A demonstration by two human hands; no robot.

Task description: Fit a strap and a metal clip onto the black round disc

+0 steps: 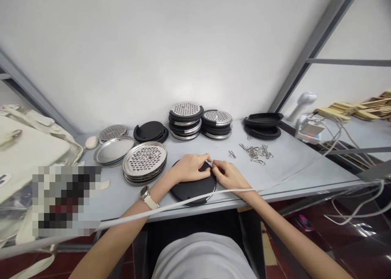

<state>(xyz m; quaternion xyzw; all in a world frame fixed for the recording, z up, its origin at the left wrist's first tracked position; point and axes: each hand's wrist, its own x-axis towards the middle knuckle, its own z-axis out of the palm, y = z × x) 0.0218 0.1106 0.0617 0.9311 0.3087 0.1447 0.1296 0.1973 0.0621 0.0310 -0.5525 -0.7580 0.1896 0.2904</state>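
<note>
A black round disc-shaped part [194, 191] with a shiny metal edge lies near the front edge of the table under both hands. My left hand [191, 168] rests over its upper side, thumb and index finger curled at the far right rim. From the right, my right hand [229, 175] meets it there, fingertips pressed together. A small metal piece [209, 163] shows between the fingertips; its exact shape is mostly hidden. Left of the disc is a stack of perforated metal grater discs [145, 159]. Several loose wire clips [256, 152] lie to the right, with a single clip [232, 154] nearer my right hand.
Along the wall stand two stacks of grater discs in black holders [185, 120] [216, 124], black holders [151, 131] and black trays [263, 126]. Plain metal discs [114, 150] lie left. A white cable [269, 185] crosses low in front. A cream bag [30, 144] stands at left.
</note>
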